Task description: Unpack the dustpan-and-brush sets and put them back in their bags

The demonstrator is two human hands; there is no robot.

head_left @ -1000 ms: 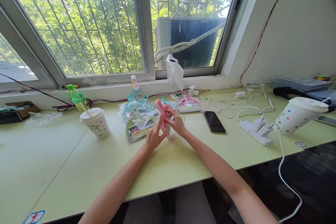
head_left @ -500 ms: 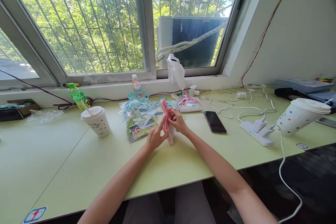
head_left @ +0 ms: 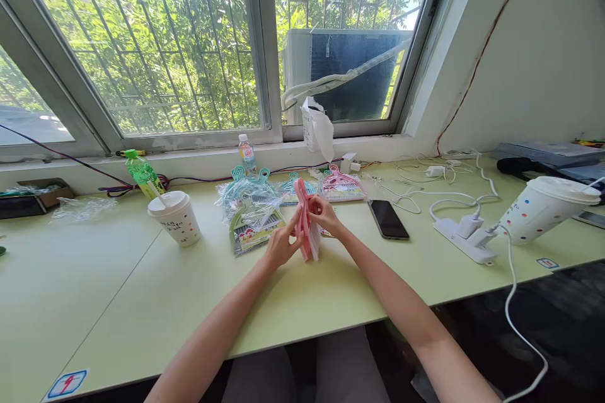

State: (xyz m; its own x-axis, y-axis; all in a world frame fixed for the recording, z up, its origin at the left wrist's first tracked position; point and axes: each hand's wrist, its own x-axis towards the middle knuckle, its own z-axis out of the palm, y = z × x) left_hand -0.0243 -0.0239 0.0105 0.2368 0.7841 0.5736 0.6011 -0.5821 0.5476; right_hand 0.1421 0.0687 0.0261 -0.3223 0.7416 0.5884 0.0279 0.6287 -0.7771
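Pink dustpan [head_left: 303, 217] between both hands [head_left: 302, 227]

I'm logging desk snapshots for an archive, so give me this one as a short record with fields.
left hand: holds pink plastic dustpan-and-brush set
right hand: grips the same set
set's pose: roughly upright
left of hands: green plastic dustpan set in clear wrap; spotted white cup with straw
right of hands: flat black phone; white plastic power strip

Office-like room: power strip [head_left: 463, 240] and phone [head_left: 388, 220] on desk [head_left: 265, 321].
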